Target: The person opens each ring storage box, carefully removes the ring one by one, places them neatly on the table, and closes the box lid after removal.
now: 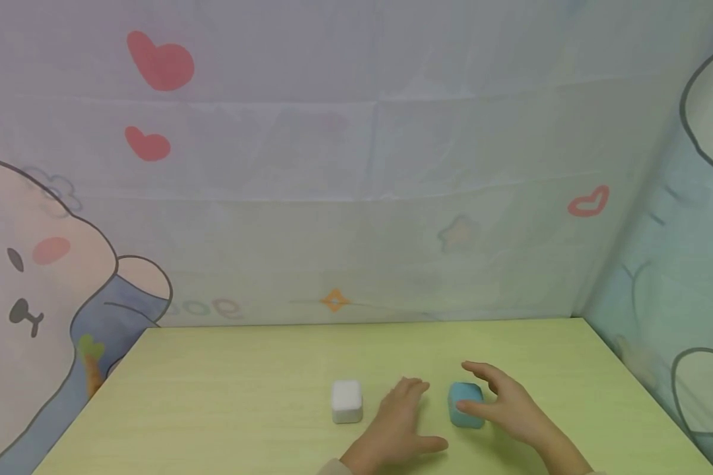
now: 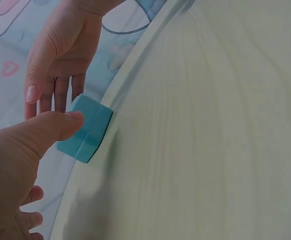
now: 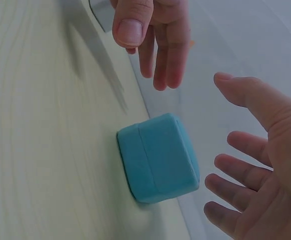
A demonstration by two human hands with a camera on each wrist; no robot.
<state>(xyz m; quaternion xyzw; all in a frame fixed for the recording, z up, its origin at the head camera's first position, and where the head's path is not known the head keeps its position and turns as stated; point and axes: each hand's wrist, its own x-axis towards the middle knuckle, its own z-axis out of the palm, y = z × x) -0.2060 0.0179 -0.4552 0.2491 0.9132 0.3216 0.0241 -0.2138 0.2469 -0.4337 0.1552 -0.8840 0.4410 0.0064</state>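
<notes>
A small turquoise box [image 1: 466, 396] with rounded edges and a thin seam round it stands on the table. My right hand [image 1: 513, 406] is just to its right, thumb and fingers spread apart; the thumb overlaps the box in the head view. In the right wrist view a gap shows between the turquoise box [image 3: 158, 157] and the right hand's fingers [image 3: 243, 172]. My left hand [image 1: 395, 422] hovers on the box's left side, thumb apart from the fingers, holding nothing. Left of that hand sits a similar white box [image 1: 347, 401].
The pale yellow-green table [image 1: 214, 396] has its far edge against a hanging cloth [image 1: 368, 165] printed with hearts. Another printed cloth [image 1: 677, 284] hangs along the right side. A cartoon bear print [image 1: 41, 290] shows at the left.
</notes>
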